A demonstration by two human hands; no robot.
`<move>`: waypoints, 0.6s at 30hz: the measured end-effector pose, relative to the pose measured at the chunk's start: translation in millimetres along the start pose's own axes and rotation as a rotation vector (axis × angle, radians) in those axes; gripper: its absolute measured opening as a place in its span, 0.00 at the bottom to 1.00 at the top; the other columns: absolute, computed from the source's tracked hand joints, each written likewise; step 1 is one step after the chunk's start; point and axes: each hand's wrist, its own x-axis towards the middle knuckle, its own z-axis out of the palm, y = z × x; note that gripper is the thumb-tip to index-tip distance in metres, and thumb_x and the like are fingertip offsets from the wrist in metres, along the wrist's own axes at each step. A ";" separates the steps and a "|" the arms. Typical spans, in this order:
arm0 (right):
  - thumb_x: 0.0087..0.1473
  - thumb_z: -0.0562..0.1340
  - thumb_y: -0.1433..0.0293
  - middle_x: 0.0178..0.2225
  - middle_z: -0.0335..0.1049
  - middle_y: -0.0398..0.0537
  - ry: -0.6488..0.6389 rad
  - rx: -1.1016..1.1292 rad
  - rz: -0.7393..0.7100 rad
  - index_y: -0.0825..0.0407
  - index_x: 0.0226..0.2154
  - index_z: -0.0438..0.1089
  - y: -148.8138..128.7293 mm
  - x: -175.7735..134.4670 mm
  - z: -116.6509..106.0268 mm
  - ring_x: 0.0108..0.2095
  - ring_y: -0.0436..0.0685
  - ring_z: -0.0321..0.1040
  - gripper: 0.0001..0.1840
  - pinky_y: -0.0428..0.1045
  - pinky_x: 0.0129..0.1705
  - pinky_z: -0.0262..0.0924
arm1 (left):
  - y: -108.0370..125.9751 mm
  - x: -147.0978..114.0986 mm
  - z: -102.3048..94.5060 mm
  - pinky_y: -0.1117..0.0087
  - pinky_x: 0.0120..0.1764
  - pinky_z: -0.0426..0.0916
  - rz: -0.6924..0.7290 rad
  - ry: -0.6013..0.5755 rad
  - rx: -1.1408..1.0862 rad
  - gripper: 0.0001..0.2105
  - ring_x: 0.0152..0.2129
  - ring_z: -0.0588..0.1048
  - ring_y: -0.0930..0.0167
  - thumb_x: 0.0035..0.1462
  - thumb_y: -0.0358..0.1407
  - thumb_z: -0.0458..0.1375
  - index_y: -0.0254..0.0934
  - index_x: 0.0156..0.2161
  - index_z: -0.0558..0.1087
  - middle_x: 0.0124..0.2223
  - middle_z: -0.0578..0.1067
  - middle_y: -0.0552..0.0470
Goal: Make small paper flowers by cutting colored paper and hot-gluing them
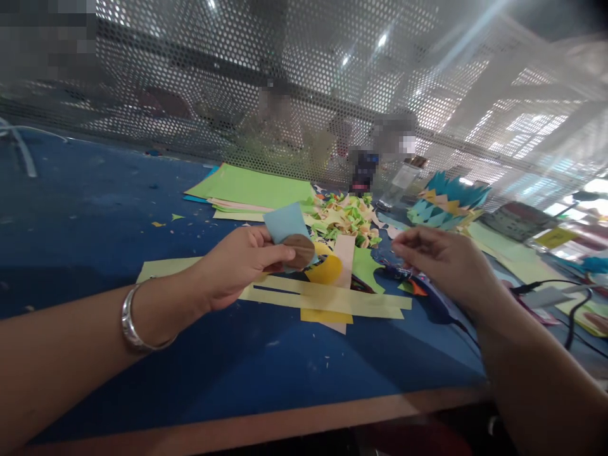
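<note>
My left hand point(244, 259), with a silver bangle on its wrist, pinches a light blue piece of paper point(285, 221) together with a round brown disc point(300, 252) that lies against its lower part. Off to the right, my right hand point(434, 256) hovers over the table with thumb and fingertips closed together. Whether anything small is between those fingertips I cannot make out. Below and between the hands lie pale yellow paper strips point(332, 299), a rounded yellow paper piece point(327, 270), a pale pink strip point(344, 261) and a green cut-out piece point(367, 269).
Behind the hands are a stack of green sheets point(261, 187) and a heap of paper scraps point(351, 218). A clear bottle point(401, 183) and a zigzag-edged paper crown point(446, 201) stand at the back right. Black cables point(572, 316) run at the right. A perforated metal screen point(213, 82) borders the blue table point(95, 209).
</note>
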 end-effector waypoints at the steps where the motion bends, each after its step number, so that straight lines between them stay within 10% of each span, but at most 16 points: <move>1: 0.56 0.65 0.57 0.26 0.73 0.45 -0.056 -0.079 0.001 0.51 0.33 0.75 4.8 -6.3 -4.5 0.22 0.51 0.66 0.14 0.48 0.25 0.61 | -0.6 1.0 -0.4 0.65 0.48 0.68 0.002 0.018 0.000 0.09 0.40 0.79 0.66 0.53 0.36 0.65 0.36 0.39 0.81 0.43 0.83 0.46; 11: 0.59 0.60 0.62 0.32 0.77 0.50 -0.213 -0.485 0.020 0.49 0.36 0.74 53.7 -49.5 -25.6 0.29 0.59 0.71 0.10 0.52 0.31 0.62 | -0.2 5.2 -5.4 0.64 0.53 0.66 0.148 0.152 -0.100 0.08 0.43 0.75 0.65 0.56 0.36 0.65 0.32 0.38 0.79 0.41 0.82 0.50; 18: 0.61 0.59 0.62 0.35 0.76 0.49 -0.176 -0.438 -0.082 0.49 0.35 0.74 17.4 -38.1 4.6 0.31 0.56 0.70 0.11 0.50 0.33 0.61 | -1.1 4.4 -5.6 0.60 0.55 0.65 0.206 0.165 -0.073 0.10 0.46 0.75 0.62 0.57 0.37 0.64 0.31 0.41 0.79 0.44 0.82 0.47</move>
